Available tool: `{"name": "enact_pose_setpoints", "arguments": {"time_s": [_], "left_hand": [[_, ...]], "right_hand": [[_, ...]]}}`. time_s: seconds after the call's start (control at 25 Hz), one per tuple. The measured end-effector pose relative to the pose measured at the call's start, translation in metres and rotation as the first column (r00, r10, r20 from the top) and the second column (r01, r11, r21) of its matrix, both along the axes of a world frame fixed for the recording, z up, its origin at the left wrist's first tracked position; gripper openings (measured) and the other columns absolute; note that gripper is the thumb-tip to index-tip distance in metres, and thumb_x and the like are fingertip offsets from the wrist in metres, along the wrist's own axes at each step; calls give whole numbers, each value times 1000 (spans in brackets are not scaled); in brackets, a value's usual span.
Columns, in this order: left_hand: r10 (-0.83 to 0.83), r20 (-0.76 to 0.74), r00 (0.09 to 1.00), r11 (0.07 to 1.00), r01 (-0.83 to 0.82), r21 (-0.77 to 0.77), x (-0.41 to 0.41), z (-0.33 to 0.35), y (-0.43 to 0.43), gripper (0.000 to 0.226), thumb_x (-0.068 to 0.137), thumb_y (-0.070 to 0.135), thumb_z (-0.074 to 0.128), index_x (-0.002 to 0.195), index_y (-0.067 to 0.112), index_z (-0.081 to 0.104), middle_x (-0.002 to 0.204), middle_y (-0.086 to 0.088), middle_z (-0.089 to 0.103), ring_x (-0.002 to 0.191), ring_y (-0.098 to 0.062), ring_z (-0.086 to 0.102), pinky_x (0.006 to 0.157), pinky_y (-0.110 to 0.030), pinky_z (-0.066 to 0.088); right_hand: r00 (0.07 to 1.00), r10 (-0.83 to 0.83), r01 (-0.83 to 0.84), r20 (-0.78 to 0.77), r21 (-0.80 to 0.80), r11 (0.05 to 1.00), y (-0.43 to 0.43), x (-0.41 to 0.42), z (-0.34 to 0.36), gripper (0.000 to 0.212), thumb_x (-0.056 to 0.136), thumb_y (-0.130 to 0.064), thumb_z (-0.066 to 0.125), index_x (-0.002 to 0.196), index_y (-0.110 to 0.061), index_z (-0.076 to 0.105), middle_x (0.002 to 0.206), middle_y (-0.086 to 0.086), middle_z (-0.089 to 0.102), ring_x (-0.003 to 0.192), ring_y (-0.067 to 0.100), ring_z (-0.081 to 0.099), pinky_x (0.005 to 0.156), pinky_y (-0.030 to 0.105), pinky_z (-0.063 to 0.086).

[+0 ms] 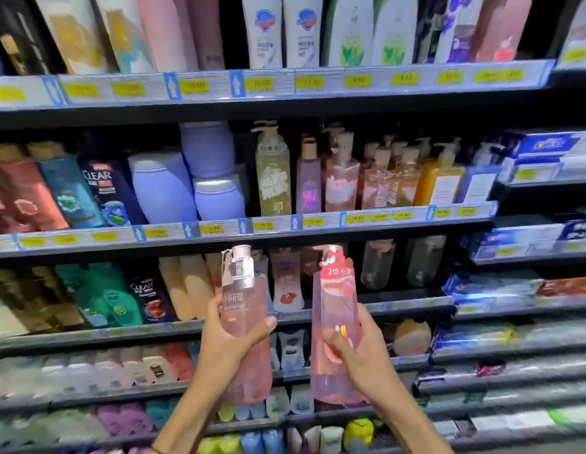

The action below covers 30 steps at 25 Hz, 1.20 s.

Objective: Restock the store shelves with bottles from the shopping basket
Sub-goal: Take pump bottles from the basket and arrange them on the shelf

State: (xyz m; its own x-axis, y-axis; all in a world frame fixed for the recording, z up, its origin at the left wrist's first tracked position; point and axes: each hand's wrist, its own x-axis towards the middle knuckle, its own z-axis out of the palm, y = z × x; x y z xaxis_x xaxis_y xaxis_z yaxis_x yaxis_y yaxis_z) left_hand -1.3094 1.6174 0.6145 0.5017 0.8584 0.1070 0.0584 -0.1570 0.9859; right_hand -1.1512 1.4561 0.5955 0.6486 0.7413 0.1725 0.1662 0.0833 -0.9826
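Head view, facing the store shelves.

Left grip: closed around the left pink bottle. The fingers wrap behind the bottle and the thumb lies across its front at mid-body. The bottle is upright with its top leaning slightly left. It has a pale pink pump head and a printed tag around the neck.

Right grip: closed around the right pink bottle. The thumb presses the front low on the label and the fingers curl around the bottle's right side. The bottle is close to upright, with a red and white collar tag under the pump.

Position of the two bottles: I see both held in the air in front of the shelving, side by side with a narrow gap between them, not touching. Neither rests on a shelf. Their pump heads come up to just under the front edge of the price strip. Their bases hang level with the blurred lower shelves.

Surroundings:
- On the shelf above that strip, near its left end, a dark CLEAR bottle.
- Beside it, stacked lilac jars.
- Towards the middle, a yellow-green pump bottle.
- After that, a row of pink and amber pump bottles.
- Behind the held pair, the shelf carries a pink bottle with a red flower print.
- Further right on that shelf, two clear greyish bottles.
- At the right edge, toothpaste cartons sit stacked.

The lower rows are too smeared for me to identify.
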Motion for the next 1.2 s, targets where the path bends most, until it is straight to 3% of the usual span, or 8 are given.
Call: {"name": "enact_pose_setpoints", "arguments": {"time_s": [0.16,0.28,0.4,0.52,0.64,0.96,1.08,1.2], "left_hand": [[4,-21,1000,999,-5,-46,50,-11,-37,71,68,38,93,122,33,47,118,17,59,104,4,59,72,-10,45],[-14,-60,998,995,8,-95,73,-21,-57,69,71,31,91,124,30,46,119,14,60,99,7,58,79,-16,47],[-27,-92,995,989,13,-145,88,-33,-64,83,57,46,97,123,32,51,121,1,68,103,-11,69,90,-35,58],[-42,-119,992,985,21,-171,100,-40,-64,77,67,33,92,130,26,48,119,2,68,100,-11,71,79,-26,57],[-88,-156,984,984,61,-168,118,-44,-59,72,74,27,89,130,26,43,118,4,65,99,-10,69,72,-20,55],[-69,-225,972,990,40,-133,183,-72,-33,70,71,30,92,121,25,43,109,1,68,93,-14,70,74,-28,54],[-53,-241,969,998,45,-38,208,-73,-21,75,69,35,92,124,26,41,109,9,65,94,-7,66,75,-27,53],[-29,-249,968,999,38,28,236,-74,-8,82,64,46,92,122,27,38,108,3,66,97,-15,67,83,-36,58]], "right_hand": [[998,-13,13,-68,6,1000,-39,52,-14,53,80,-47,72,129,-33,57,118,-9,72,113,12,68,100,43,52],[992,-47,49,-119,13,999,-59,76,-24,35,92,-25,73,123,-30,58,109,-6,74,105,15,70,92,35,56],[984,-70,70,-164,-3,998,-71,91,-31,31,93,-15,69,120,-24,59,102,-1,75,100,21,72,85,34,59],[979,-103,103,-175,-12,995,-75,99,-37,28,94,-10,67,118,-21,59,100,2,74,97,23,72,85,35,60],[972,-126,126,-201,-11,992,-77,103,-42,29,94,-8,67,118,-21,60,102,3,74,98,22,72,86,35,60],[968,-166,161,-190,-40,986,-77,122,-66,27,94,-1,65,115,-16,60,100,5,74,97,23,71,85,32,59],[965,-166,162,-205,-37,986,-74,122,-78,31,89,-16,70,118,-18,60,102,5,75,97,22,72,85,35,58],[962,-171,166,-212,-42,985,-74,120,-87,38,80,-24,67,117,-21,60,99,4,75,93,22,72,81,35,60]]}}
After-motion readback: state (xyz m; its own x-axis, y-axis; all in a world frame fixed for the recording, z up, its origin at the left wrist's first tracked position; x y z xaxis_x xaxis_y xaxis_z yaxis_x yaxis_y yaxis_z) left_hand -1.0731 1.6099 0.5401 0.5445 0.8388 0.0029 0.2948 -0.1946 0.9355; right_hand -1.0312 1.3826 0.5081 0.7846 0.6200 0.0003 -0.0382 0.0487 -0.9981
